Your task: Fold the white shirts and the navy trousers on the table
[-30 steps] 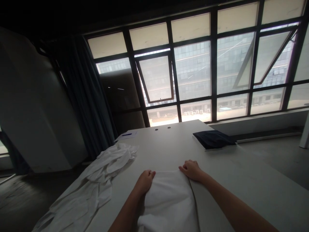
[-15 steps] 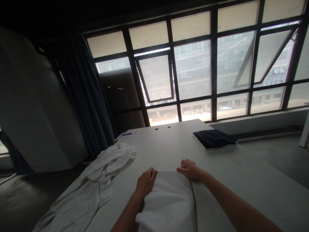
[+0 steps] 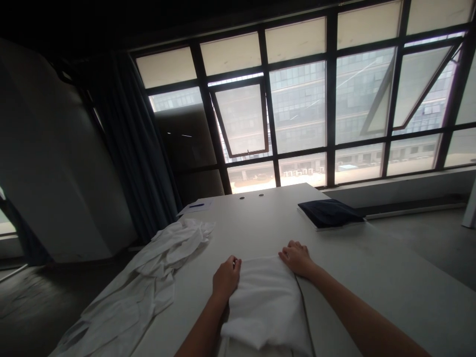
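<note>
A folded white cloth point(image 3: 266, 302), perhaps a garment, lies on the white table point(image 3: 256, 223) in front of me. My left hand point(image 3: 226, 278) grips its far left corner, fingers curled with the thumb along the edge. At the far right corner, my right hand point(image 3: 295, 258) has its fingers bent over the fabric and closed on it. Between the hands the far edge runs fairly straight. The near end is loose and uneven, with a fold sticking out at the left.
A heap of crumpled white cloth point(image 3: 148, 277) spreads along the table's left edge. Folded dark navy cloth point(image 3: 330, 213) sits at the right edge. Paper with a blue pen point(image 3: 196, 205) lies at the far left corner. Windows point(image 3: 297, 109) and a dark curtain point(image 3: 137, 148) stand beyond.
Both hands have moved slightly away from me, the right one also outward, and the cloth has shifted forward with them. Its near end now shows more of the table.
</note>
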A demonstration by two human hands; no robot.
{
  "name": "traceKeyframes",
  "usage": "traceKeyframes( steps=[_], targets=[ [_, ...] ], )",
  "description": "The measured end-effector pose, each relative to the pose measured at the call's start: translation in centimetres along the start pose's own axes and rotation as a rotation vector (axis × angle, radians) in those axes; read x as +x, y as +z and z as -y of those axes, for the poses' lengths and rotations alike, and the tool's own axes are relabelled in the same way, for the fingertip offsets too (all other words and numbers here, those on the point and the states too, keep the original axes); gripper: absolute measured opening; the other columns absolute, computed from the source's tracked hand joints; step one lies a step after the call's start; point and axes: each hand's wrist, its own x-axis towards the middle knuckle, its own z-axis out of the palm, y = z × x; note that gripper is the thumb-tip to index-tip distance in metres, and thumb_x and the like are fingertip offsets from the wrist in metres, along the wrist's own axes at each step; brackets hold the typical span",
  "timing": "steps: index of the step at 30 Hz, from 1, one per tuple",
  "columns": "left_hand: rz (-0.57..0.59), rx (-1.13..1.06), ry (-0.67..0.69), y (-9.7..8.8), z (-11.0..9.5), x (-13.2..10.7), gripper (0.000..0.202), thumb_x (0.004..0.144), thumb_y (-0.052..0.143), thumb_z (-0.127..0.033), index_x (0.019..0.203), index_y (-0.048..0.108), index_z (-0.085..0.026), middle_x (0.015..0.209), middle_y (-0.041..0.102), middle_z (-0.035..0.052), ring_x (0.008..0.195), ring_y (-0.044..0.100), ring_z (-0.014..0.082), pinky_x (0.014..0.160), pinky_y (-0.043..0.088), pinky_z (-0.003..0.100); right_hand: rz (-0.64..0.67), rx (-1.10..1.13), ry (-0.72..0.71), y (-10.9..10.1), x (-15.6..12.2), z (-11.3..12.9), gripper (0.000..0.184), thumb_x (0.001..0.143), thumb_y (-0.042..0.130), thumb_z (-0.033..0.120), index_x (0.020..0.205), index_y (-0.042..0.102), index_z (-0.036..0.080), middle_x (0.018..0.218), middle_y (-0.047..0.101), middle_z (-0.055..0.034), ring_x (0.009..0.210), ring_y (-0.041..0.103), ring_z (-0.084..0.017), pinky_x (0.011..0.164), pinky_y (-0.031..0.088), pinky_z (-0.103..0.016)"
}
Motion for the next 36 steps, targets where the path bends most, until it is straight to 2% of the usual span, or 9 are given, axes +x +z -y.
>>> traceKeyframes(
  steps=[6, 8, 12, 16, 18, 22, 26, 33, 36],
  targets=[
    [-0.046, -0.077, 0.022, 0.7, 0.4, 0.8, 0.031, 0.101, 0.044, -0.045, 0.099, 0.068, -0.025, 0.088, 0.075, 0.003, 0.086, 0.069, 0.0206, 0.066, 0.038, 0.026, 0.008, -0.001, -0.008, 0.2, 0.2, -0.3, 0.035, 0.097, 0.045, 0.045, 0.091, 0.072, 0.023, 0.108, 0.065, -0.0083, 0.108, 0.054, -0.027, 0.09, 0.033, -0.039],
    [-0.056, -0.109, 0.064, 0.9, 0.5, 1.2, 0.031, 0.1, 0.045, -0.045, 0.096, 0.068, -0.025, 0.089, 0.075, 0.0032, 0.087, 0.068, 0.0204, 0.07, 0.04, 0.026, 0.016, 0.002, -0.014, 0.2, 0.2, -0.4, 0.034, 0.098, 0.044, 0.043, 0.093, 0.071, 0.024, 0.108, 0.066, -0.0073, 0.107, 0.054, -0.025, 0.09, 0.033, -0.038],
    [-0.068, -0.186, 0.161, 1.1, 1.0, 2.2, 0.025, 0.097, 0.051, -0.039, 0.092, 0.069, -0.021, 0.104, 0.073, 0.0066, 0.1, 0.065, 0.0211, 0.084, 0.042, 0.027, 0.024, -0.002, -0.002, 0.1, 0.3, -0.4, 0.038, 0.1, 0.04, 0.042, 0.092, 0.072, 0.024, 0.108, 0.067, -0.0071, 0.107, 0.055, -0.025, 0.09, 0.032, -0.037],
    [-0.04, -0.256, 0.2, 1.3, 1.5, 2.8, 0.026, 0.096, 0.052, -0.038, 0.088, 0.069, -0.021, 0.088, 0.074, 0.0033, 0.085, 0.066, 0.019, 0.076, 0.043, 0.026, 0.016, 0.005, 0.011, -0.1, 0.3, -0.3, 0.043, 0.099, 0.041, 0.052, 0.088, 0.072, 0.025, 0.105, 0.068, -0.0068, 0.105, 0.056, -0.025, 0.089, 0.032, -0.037],
    [-0.031, -0.282, 0.204, 1.4, 1.7, 2.9, 0.025, 0.095, 0.053, -0.038, 0.086, 0.069, -0.02, 0.084, 0.074, 0.002, 0.08, 0.066, 0.0177, 0.072, 0.043, 0.024, 0.017, 0.011, 0.008, -0.2, 0.3, -0.4, 0.04, 0.097, 0.044, 0.052, 0.088, 0.073, 0.025, 0.104, 0.069, -0.0061, 0.104, 0.056, -0.025, 0.088, 0.033, -0.036],
    [-0.029, -0.301, 0.185, 1.5, 1.7, 2.9, 0.021, 0.09, 0.059, -0.036, 0.082, 0.07, -0.02, 0.081, 0.073, 0.0021, 0.077, 0.066, 0.0181, 0.069, 0.042, 0.024, 0.019, 0.011, 0.009, -0.3, 0.3, -0.6, 0.033, 0.096, 0.049, 0.048, 0.09, 0.073, 0.026, 0.102, 0.069, -0.0052, 0.103, 0.057, -0.024, 0.086, 0.034, -0.035],
    [-0.063, -0.286, 0.15, 1.6, 1.6, 2.9, 0.017, 0.085, 0.063, -0.032, 0.078, 0.07, -0.019, 0.081, 0.072, 0.0037, 0.078, 0.064, 0.0187, 0.072, 0.041, 0.026, 0.013, -0.004, 0.018, -0.1, 0.3, -0.6, 0.036, 0.095, 0.05, 0.052, 0.093, 0.073, 0.025, 0.105, 0.069, -0.0068, 0.104, 0.058, -0.025, 0.087, 0.035, -0.036],
    [-0.072, -0.267, 0.107, 1.5, 2.5, 3.1, 0.025, 0.089, 0.053, -0.036, 0.072, 0.062, -0.02, 0.072, 0.067, 0.0003, 0.07, 0.061, 0.0176, 0.064, 0.039, 0.025, 0.005, -0.026, 0.027, 0.3, 0.5, -0.4, 0.044, 0.1, 0.038, 0.048, 0.095, 0.074, 0.024, 0.107, 0.07, -0.0089, 0.106, 0.058, -0.026, 0.089, 0.036, -0.038],
    [-0.093, -0.221, 0.112, 1.9, 2.5, 3.2, 0.022, 0.088, 0.052, -0.033, 0.07, 0.058, -0.021, 0.073, 0.065, 0.0011, 0.073, 0.06, 0.0184, 0.067, 0.038, 0.026, -0.004, -0.027, 0.04, 0.4, 0.6, -0.2, 0.043, 0.099, 0.039, 0.05, 0.095, 0.074, 0.025, 0.106, 0.07, -0.0086, 0.105, 0.059, -0.026, 0.09, 0.036, -0.038]
  ],
)
